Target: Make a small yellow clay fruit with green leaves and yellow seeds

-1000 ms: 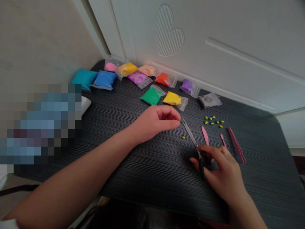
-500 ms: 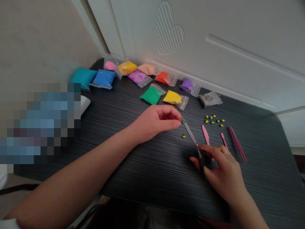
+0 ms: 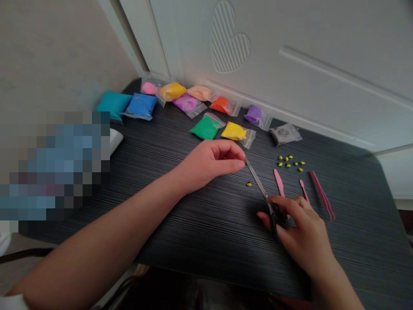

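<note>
My right hand grips the black handles of a pair of scissors, whose narrow blades point up and left. At the blade tips, the fingertips of my left hand are pinched together; what they hold, if anything, is too small to make out. A speck of green shows on the blades near those fingertips. Just below lies one tiny yellow-and-green piece on the dark table. Several similar yellow-and-green pieces form a loose group to the right.
Beyond my right hand lie a pink knife-shaped tool, a small pink tool and pink tweezers. Bags of coloured clay, including green, yellow and blue, line the back of the dark table. A white panel stands behind.
Both hands and the scissors stay almost where they were. The blades look closer together at the tips, and less green shows there.
</note>
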`<state>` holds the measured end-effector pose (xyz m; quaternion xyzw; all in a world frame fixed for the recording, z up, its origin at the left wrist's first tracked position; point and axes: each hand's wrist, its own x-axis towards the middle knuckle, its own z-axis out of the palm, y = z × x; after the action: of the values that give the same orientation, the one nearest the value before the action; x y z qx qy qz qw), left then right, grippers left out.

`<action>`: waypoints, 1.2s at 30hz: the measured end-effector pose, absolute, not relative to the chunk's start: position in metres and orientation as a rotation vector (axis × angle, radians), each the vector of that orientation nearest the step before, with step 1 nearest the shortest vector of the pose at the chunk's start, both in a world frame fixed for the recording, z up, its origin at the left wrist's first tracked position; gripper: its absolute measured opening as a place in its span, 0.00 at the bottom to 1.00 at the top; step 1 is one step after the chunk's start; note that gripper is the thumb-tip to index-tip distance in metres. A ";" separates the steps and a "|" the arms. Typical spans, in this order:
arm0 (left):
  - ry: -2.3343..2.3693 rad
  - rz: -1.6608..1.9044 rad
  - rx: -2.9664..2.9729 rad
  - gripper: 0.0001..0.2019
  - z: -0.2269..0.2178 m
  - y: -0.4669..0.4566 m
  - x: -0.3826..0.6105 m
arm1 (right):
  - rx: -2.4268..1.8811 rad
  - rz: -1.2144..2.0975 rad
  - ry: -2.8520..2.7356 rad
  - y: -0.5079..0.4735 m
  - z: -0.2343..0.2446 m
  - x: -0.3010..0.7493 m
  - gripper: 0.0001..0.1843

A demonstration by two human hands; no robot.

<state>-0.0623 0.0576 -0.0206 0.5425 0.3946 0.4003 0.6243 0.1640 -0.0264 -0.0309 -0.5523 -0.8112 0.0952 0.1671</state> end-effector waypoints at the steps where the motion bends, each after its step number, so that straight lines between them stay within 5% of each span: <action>1: 0.905 0.922 1.246 0.03 -0.020 0.058 -0.062 | -1.569 0.270 -2.310 -0.026 -0.031 0.164 0.16; 25: 0.893 0.924 1.167 0.04 -0.025 0.055 -0.059 | -1.699 0.412 -2.151 -0.025 -0.032 0.166 0.17; 36: 1.182 0.680 2.257 0.06 -0.045 0.060 -0.054 | -1.696 0.150 -2.226 -0.020 -0.031 0.165 0.16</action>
<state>-0.0538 0.0604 -0.0453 0.8289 0.4339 0.2498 0.2496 0.1652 -0.0199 -0.0314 -0.5966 -0.7829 0.0528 0.1687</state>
